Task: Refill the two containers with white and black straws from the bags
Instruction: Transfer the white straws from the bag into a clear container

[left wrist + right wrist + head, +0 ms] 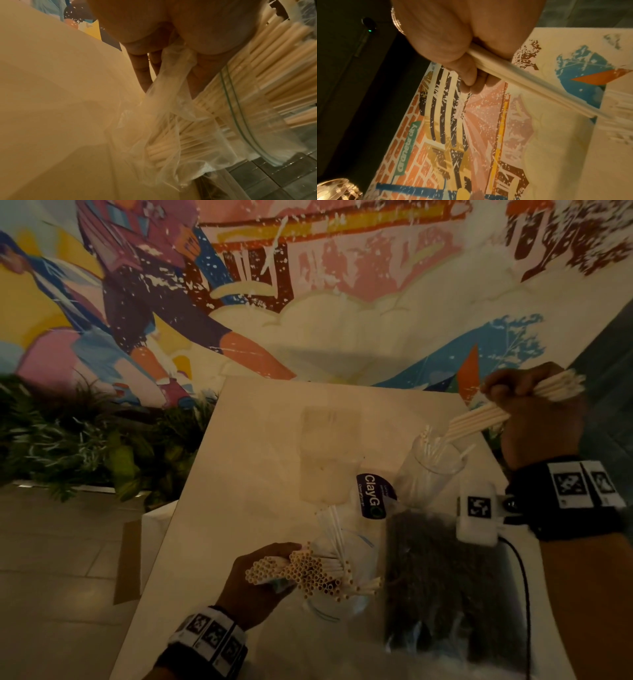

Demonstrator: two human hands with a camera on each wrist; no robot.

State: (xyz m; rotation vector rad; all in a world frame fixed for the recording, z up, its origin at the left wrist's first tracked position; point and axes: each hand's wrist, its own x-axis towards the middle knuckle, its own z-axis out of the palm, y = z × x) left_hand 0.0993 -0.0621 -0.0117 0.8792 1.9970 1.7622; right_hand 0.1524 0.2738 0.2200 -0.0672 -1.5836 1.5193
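Note:
My left hand (260, 577) grips a clear plastic bag of white straws (308, 573), their open ends facing me. The bag lies against a near glass container (368, 549) that holds a few white straws. In the left wrist view my fingers (142, 75) pinch the bag film (171, 81) beside the glass rim (240, 121). Raised at the right, my right hand (507, 398) grips a bundle of white straws (479, 419). Their lower ends slant into a far glass container (424, 474). The right wrist view shows the right hand (474, 81) closed round that bundle (539, 83).
A clear bag of black straws (445, 583) lies on the white table (239, 474) between my arms. A dark ClayGo label (375, 494) sits between the two glasses. Plants (85, 433) and a mural wall stand beyond the table's left and far edges.

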